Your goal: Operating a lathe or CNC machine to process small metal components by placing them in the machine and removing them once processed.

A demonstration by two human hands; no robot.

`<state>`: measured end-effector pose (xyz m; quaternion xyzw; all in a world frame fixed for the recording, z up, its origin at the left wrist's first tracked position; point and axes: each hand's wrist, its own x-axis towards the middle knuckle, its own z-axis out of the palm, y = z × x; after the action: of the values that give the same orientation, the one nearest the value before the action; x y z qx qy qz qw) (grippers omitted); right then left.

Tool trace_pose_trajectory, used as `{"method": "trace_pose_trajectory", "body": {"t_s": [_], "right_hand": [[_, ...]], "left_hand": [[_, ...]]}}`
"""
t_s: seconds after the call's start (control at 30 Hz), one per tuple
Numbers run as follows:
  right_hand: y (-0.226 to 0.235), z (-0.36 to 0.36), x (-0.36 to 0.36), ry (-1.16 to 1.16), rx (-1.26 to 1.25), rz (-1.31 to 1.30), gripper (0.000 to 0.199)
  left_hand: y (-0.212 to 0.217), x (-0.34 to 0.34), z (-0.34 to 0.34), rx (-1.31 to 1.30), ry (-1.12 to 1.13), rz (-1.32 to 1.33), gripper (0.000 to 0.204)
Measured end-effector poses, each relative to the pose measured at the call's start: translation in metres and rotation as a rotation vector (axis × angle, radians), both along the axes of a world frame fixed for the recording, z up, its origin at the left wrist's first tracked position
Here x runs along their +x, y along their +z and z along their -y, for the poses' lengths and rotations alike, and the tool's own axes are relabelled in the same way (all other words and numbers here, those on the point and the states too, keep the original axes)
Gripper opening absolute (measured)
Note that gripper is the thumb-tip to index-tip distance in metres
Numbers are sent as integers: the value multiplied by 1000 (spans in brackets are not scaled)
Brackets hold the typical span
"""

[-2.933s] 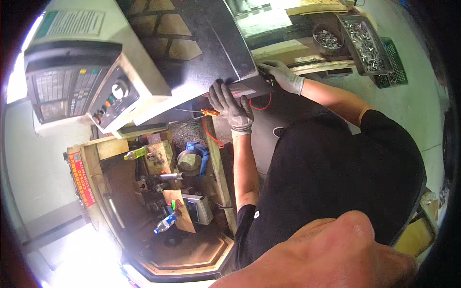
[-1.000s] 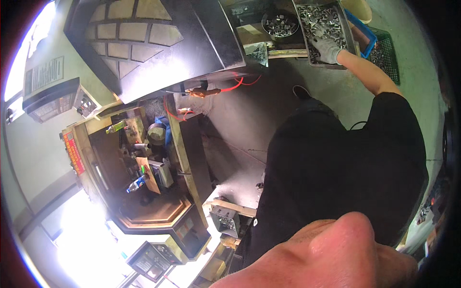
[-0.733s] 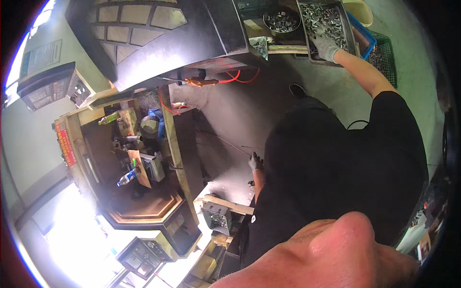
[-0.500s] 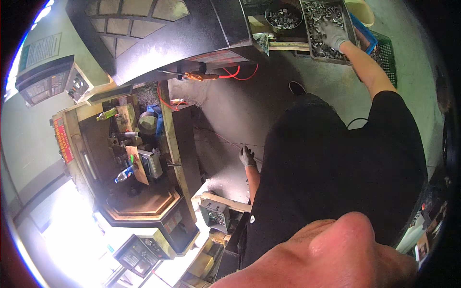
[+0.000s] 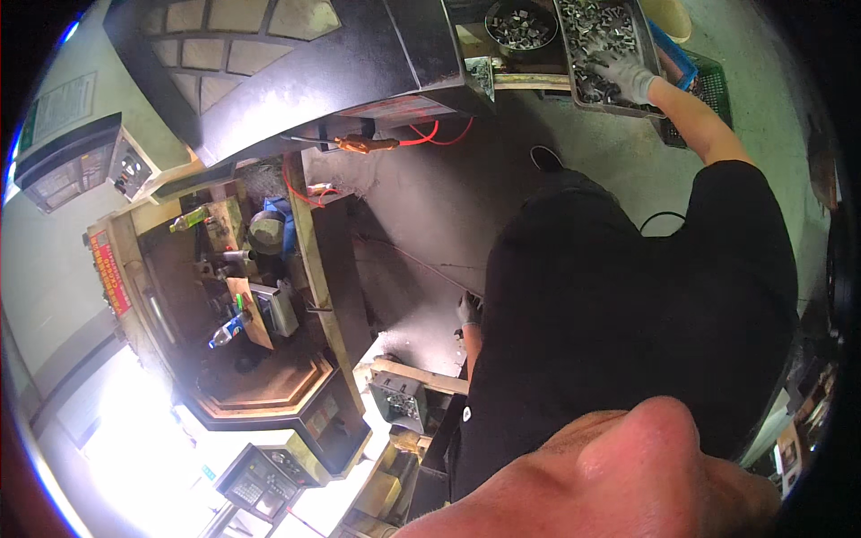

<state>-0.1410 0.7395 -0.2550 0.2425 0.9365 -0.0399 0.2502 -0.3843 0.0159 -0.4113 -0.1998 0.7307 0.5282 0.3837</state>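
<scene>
My right hand (image 5: 619, 76), in a pale grey glove, reaches far forward into a metal tray (image 5: 574, 90) filled with several small shiny metal parts. Its fingers lie among the parts, and I cannot see whether they grip one. My left hand (image 5: 466, 309), also gloved, hangs low beside my dark shirt, above the grey floor. It touches nothing, and its fingers are loosely apart. A blurred skin-coloured shape, very close to the camera, fills the lower edge of the view.
A round dark bowl (image 5: 520, 22) of metal parts sits left of the tray. A blue crate (image 5: 677, 58) and a green crate (image 5: 713, 90) stand to its right. An orange air gun (image 5: 363, 143) with a red hose hangs on the dark machine housing (image 5: 296, 72). A cluttered tool cabinet (image 5: 242, 287) stands to my left, and a wooden pallet (image 5: 421, 377) lies below my left hand.
My left hand has come away from the machine and dropped to my side. My right hand moved from the machine to the parts tray and has stayed there.
</scene>
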Motion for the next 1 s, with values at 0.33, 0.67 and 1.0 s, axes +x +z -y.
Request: {"method": "trace_pose_trajectory", "body": {"t_s": [0.33, 0.67, 1.0], "right_hand": [[2, 21, 1, -354, 130, -97, 74], [-21, 15, -4, -369, 179, -148, 65], [-33, 9, -18, -525, 306, -125, 61]], "left_hand": [[42, -37, -54, -141, -60, 105, 51], [18, -22, -25, -73, -288, -128, 43], [2, 5, -12, -63, 64, 135, 43]]}}
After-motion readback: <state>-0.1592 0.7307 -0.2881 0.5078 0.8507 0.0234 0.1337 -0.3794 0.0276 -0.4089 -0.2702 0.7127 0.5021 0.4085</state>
